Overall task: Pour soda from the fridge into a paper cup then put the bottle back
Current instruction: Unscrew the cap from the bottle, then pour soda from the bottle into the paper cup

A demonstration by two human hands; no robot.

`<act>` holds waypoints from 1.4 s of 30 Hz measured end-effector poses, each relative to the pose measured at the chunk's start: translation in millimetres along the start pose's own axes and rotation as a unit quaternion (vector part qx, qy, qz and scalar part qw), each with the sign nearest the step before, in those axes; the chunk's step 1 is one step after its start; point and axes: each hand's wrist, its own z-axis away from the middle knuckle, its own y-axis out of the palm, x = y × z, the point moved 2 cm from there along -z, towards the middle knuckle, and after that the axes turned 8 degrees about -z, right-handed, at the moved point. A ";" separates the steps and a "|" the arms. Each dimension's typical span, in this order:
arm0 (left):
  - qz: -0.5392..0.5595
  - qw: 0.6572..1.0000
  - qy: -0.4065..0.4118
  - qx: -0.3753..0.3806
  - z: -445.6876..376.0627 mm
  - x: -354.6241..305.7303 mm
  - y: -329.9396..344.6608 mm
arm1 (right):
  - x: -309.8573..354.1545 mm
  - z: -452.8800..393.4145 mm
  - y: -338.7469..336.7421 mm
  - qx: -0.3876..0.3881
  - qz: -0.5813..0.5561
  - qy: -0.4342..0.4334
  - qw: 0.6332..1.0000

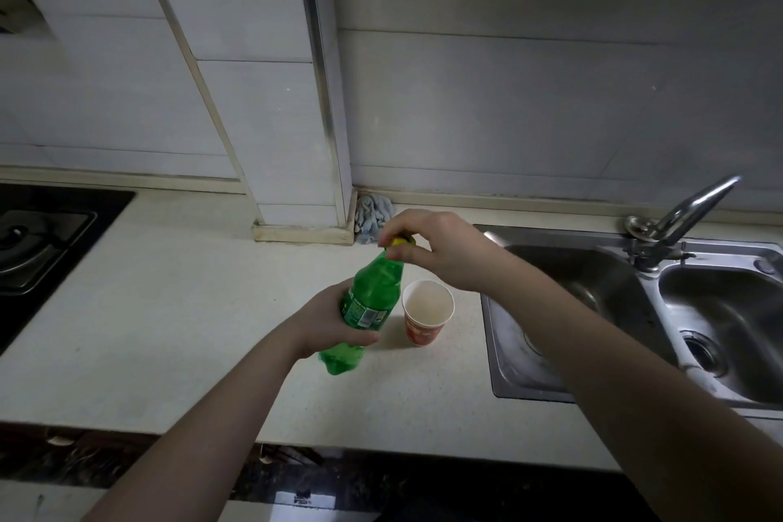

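Head view, left hand gripping green bottle mid-body, right hand pinching yellow cap

Two bare forearms with no sleeves showing, and bare hands: left hand, right hand, without rings or watch

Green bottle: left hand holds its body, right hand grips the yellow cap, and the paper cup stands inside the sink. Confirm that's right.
Not quite. The paper cup stands on the counter, beside the sink, not inside it, as the head view shows. The rest holds: the left hand holds the green bottle by its body, and the right hand grips the yellow cap.
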 end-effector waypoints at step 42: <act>-0.229 0.970 -0.075 -0.023 -18.3 38.2 0.9 | -136.1 42.0 46.8 -0.222 -0.354 0.215 0.882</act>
